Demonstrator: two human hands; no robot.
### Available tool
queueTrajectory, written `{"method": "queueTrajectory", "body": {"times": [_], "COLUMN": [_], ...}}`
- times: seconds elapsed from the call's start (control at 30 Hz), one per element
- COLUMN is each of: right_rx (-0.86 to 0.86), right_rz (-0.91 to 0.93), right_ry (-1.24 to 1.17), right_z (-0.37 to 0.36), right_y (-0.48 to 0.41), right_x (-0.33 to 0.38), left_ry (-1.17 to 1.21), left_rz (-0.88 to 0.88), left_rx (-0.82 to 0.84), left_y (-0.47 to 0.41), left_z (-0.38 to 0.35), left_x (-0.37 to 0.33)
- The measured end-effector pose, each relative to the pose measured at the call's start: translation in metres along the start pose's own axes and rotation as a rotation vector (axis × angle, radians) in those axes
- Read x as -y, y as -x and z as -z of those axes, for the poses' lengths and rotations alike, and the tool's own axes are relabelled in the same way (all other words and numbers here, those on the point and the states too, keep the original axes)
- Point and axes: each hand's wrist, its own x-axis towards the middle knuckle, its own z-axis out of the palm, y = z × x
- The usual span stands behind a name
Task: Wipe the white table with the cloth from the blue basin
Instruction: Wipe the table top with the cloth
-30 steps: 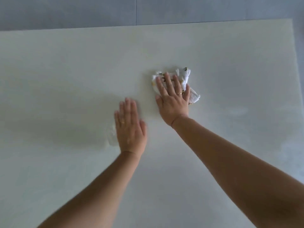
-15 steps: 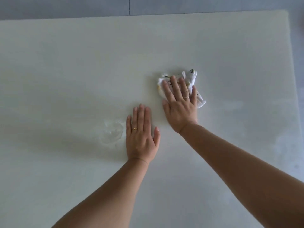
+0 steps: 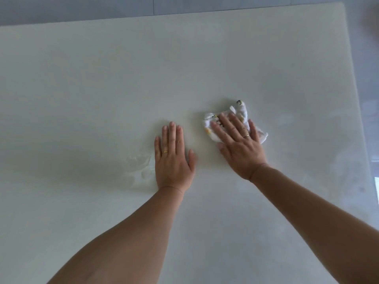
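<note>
Here the right hand [image 3: 240, 148] lies palm down with its fingers [image 3: 224, 128] spread flat over a crumpled white cloth [image 3: 242, 111], so the grip is an open, pressing one instead of a closed fist: nothing is pinched, the cloth is simply pinned to the tabletop [image 3: 92, 89] under the fingers and the front of the palm. A thin gold ring [image 3: 247, 135] shows on one finger of this hand. The cloth bunches out beyond the fingertips on the far side and sticks out past the hand on its right side; small dark and yellowish marks show on its folds. Just to the left, apart from the cloth and not touching it, the left hand [image 3: 173, 160] rests flat on the bare tabletop, fingers together and straight, thumb out to the right, holding nothing; it too wears a gold ring [image 3: 165, 151]. Beside its left edge a faint wet smear [image 3: 139, 167] glistens on the surface. Both bare forearms reach in from the near edge of the view. The white tabletop fills almost the whole scene, with dull, patchy streaks toward its right side, and its far edge and right corner meet a grey floor [image 3: 82, 9] beyond.
</note>
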Motion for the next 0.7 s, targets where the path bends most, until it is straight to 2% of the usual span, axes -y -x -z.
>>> {"method": "queueTrajectory", "body": {"times": [0.03, 0.1, 0.2, 0.27, 0.33, 0.4, 0.47, 0.5, 0.53, 0.63, 0.67, 0.7], "right_rx": [-0.007, -0.031, -0.11, -0.106, -0.057, -0.03, -0.028, -0.04, -0.061, -0.147, -0.15, -0.142], "right_rz": [-0.059, -0.299, -0.585, -0.551, -0.324, -0.08, 0.032, -0.008, -0.123, -0.563, -0.613, -0.573], "right_ry": [-0.003, -0.064, -0.17, -0.182, -0.121, -0.047, 0.018, 0.028, -0.007, -0.164, -0.196, -0.206], "right_z": [0.004, 0.009, 0.001, -0.008, -0.018, -0.02, -0.016, -0.014, -0.012, -0.017, -0.021, -0.025], "right_y": [0.004, 0.007, 0.002, 0.008, 0.026, 0.044, 0.054, 0.056, 0.057, 0.052, 0.053, 0.058], "right_x": [-0.019, -0.041, -0.009, 0.036, 0.067, 0.06, 0.029, 0.015, 0.005, 0.037, 0.06, 0.08], "left_ry": [0.0, 0.006, 0.024, 0.036, 0.031, 0.021, 0.016, 0.016, 0.016, 0.011, 0.011, 0.011], "left_rz": [-0.005, -0.006, -0.009, -0.018, -0.019, -0.026, -0.033, -0.032, -0.031, -0.023, -0.02, -0.02], "left_rx": [-0.002, -0.003, -0.023, -0.044, -0.046, -0.04, -0.044, -0.045, -0.045, -0.047, -0.044, -0.04], "left_y": [0.0, 0.0, 0.001, 0.001, 0.0, 0.0, 0.002, 0.003, 0.003, 0.002, 0.002, 0.002], "left_z": [-0.001, -0.002, -0.001, 0.0, 0.001, 0.0, 0.0, -0.001, -0.002, -0.005, -0.005, -0.005], "left_x": [0.001, 0.001, 0.0, -0.001, -0.001, 0.0, 0.001, 0.001, 0.001, 0.002, 0.002, 0.002]}}
